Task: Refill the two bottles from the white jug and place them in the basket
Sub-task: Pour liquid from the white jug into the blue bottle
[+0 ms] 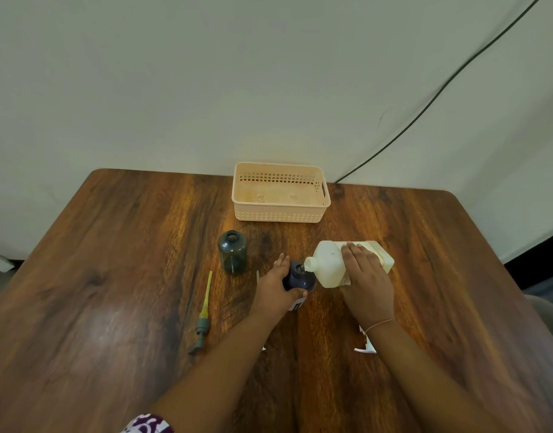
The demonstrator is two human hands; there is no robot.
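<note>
The white jug is tipped on its side in the air, and its short neck points down into the mouth of the dark bottle. The jug is a cream-white, boxy plastic container; a paper label shows on its underside, but the writing is too small to read. The right hand lies over the body of the jug and its grip is closed around it. The left hand has its grip wrapped around the dark bottle and holds it upright on the tabletop, just left of the jug. This bottle is dark blue, with a white label near its bottom that I cannot read.

The second bottle stands open and upright further left of the jug, apart from both hands. It is smoky grey-green and see-through; I cannot tell how much is inside.

The basket is a pale peach plastic box with small holes in its walls, behind the jug near the wall, with nothing visible in it.

A pump head with a yellow tube lies flat on the tabletop, left of the jug and nearer to the person. A white pump part shows beside the right wrist.
</note>
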